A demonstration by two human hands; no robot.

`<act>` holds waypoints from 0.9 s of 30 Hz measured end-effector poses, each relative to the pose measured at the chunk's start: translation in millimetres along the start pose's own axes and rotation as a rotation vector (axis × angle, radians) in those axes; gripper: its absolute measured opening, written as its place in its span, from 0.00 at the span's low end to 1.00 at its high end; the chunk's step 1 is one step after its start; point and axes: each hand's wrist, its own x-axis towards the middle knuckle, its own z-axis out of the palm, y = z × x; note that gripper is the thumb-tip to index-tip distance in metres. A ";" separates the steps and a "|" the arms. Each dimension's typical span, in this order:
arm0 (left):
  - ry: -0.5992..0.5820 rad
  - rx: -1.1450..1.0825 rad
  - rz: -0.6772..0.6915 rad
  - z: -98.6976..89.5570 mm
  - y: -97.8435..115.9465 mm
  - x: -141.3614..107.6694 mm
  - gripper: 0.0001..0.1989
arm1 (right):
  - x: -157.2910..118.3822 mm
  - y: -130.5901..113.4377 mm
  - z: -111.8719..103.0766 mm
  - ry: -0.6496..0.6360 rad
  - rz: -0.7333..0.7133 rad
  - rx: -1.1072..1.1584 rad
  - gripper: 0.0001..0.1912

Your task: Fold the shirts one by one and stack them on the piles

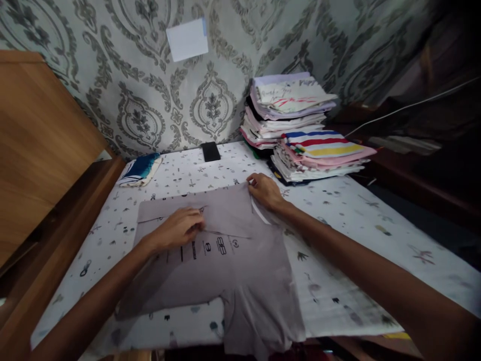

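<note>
Grip narrow: my right hand point(266, 191) pinches the grey shirt point(221, 271) at its far edge, near the collar point(260, 211). Body runs leftward, crosswise on the patterned sheet point(376, 213); my left hand point(178, 228), curled, lies mid-body, hold indeterminate.

The left hand point(182, 226) curls near centre; the right hand point(265, 190), higher, seems to pinch, forearm slanting lower right.

Grey short-sleeved cloth shirt point(259, 271) w/ tiny black pics & letters. Wide white cloth sheet point(349, 208) w/ little grey & black pics. Far L corner: folded blue & cream cloth point(141, 168). Nr far R corner: folded cloth w/ blue, red, yellow & white stripes point(323, 144).
</note>
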 end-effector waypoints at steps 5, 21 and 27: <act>0.091 -0.121 -0.018 -0.2 9.1 -12.7 0.10 | -13.7 -13.0 -4.2 0.077 -0.098 -0.012 0.17; 0.112 0.128 -0.651 21.8 -94.1 -46.2 0.40 | -39.9 -12.3 39.1 -0.110 -0.250 -0.274 0.45; 0.206 0.231 -0.757 27.9 -121.2 -89.1 0.40 | -42.8 -12.4 23.0 -0.114 -0.110 -0.326 0.42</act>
